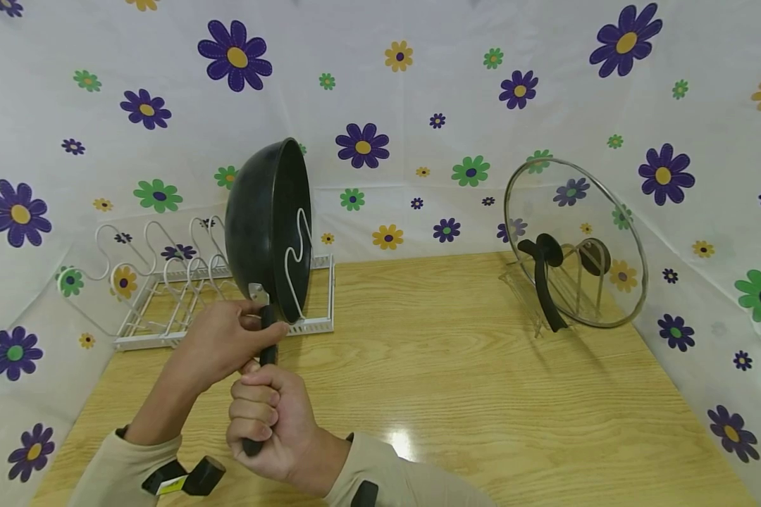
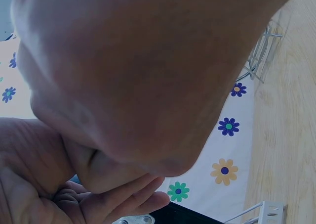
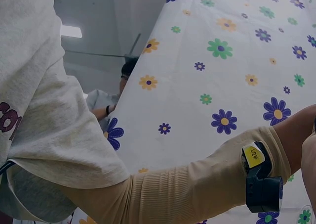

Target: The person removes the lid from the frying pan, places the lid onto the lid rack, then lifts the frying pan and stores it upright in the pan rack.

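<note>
A black wok (image 1: 250,218) stands on edge at the right end of the white wire rack (image 1: 320,325), its open side turned to the right. A wavy rack wire shows in front of its inside. My right hand (image 1: 279,422) grips the lower end of the wok's black handle, fingers curled round it. Just above, my left hand (image 1: 222,338) holds the handle close to the wok, thumb across it. In the left wrist view, the left hand (image 2: 123,85) fills much of the picture and hides most of the wok.
At the right, a glass lid (image 1: 634,296) with a steel rim leans in a small wire stand (image 1: 514,282). Both racks stand on a wooden table (image 1: 418,338) with flowered cloth (image 1: 406,141) behind. Another person (image 3: 101,103) is partly seen beyond the cloth in the right wrist view.
</note>
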### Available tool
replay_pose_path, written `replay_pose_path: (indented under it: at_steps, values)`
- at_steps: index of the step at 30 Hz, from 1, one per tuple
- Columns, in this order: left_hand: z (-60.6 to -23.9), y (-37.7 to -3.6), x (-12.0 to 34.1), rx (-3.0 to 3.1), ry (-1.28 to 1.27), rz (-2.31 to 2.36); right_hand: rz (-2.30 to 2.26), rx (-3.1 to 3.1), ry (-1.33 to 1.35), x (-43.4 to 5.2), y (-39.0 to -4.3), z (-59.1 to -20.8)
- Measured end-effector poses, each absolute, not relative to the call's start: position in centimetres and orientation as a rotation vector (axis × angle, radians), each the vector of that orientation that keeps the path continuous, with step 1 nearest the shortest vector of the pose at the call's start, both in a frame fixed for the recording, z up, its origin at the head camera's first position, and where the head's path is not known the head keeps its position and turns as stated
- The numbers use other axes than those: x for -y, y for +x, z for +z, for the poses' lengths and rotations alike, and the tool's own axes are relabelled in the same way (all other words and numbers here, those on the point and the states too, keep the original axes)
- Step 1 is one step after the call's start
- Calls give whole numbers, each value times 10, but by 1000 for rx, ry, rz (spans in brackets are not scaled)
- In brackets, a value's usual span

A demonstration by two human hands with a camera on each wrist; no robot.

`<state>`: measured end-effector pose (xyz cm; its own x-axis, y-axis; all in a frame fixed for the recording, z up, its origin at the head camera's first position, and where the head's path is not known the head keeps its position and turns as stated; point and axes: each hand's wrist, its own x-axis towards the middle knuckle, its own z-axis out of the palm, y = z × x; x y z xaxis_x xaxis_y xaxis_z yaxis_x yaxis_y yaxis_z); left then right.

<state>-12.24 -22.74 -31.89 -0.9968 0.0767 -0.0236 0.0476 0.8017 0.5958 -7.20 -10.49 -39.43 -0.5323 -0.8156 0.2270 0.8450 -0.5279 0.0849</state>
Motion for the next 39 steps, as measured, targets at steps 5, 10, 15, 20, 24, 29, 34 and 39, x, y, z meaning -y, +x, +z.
replay_pose_path:
  at_steps: [5,10,15,20,24,29,34,39]
  values:
    - [-320,-123,226,-2951,100,958,-2123,239,-194,105,-72,-395]
    - [-321,-123,226,-2963,91,948,-2120,239,-193,105,-73,-396]
    - [-321,-122,226,-2963,98,965,-2123,226,-198,105,-72,-396]
    - [-321,-122,227,-2953,102,962,-2124,215,-195,105,-73,-396]
    - [-322,-123,227,-2952,98,954,-2123,211,-192,105,-73,-396]
    - [-324,-124,227,-2952,97,948,-2124,214,-189,105,-73,-396]
    - [-326,-125,227,-2940,99,947,-2121,217,-184,104,-73,-397]
    - [-326,-126,228,-2931,100,947,-2120,219,-180,104,-74,-397]
